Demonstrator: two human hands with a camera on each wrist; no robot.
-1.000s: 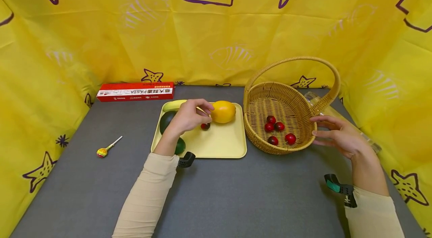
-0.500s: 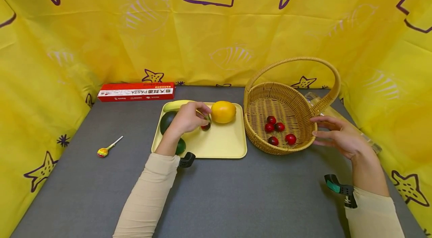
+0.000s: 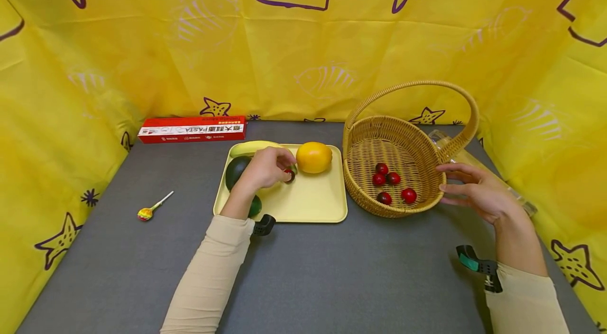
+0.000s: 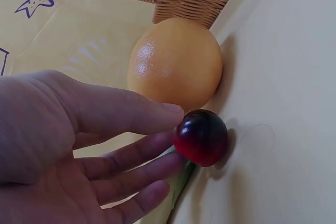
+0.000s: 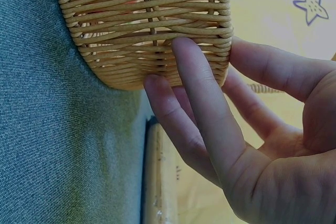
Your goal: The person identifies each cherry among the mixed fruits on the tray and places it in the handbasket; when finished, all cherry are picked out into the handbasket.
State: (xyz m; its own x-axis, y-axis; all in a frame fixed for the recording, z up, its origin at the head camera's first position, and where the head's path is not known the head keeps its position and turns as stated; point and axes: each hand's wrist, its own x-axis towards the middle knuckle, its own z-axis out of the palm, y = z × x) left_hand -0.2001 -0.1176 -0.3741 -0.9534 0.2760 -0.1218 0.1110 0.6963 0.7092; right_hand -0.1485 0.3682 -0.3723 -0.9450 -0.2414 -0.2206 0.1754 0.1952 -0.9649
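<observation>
My left hand is low over the cream tray. Its thumb and fingertips pinch a small dark-red cherry. Right beside them on the tray sits a yellow lemon. A banana lies along the back of the tray, partly behind the hand. My right hand holds the right rim of the wicker basket, with some fingertips against its outer wall. Inside the basket lie several more cherries.
A dark green fruit and a smaller green one lie at the tray's left, partly covered by the left arm. A red pasta box stands behind, a lollipop at left. A clear package lies behind the basket.
The left fingers have come down and closed in around the cherry on the tray. My right hand stays at the basket's rim.
</observation>
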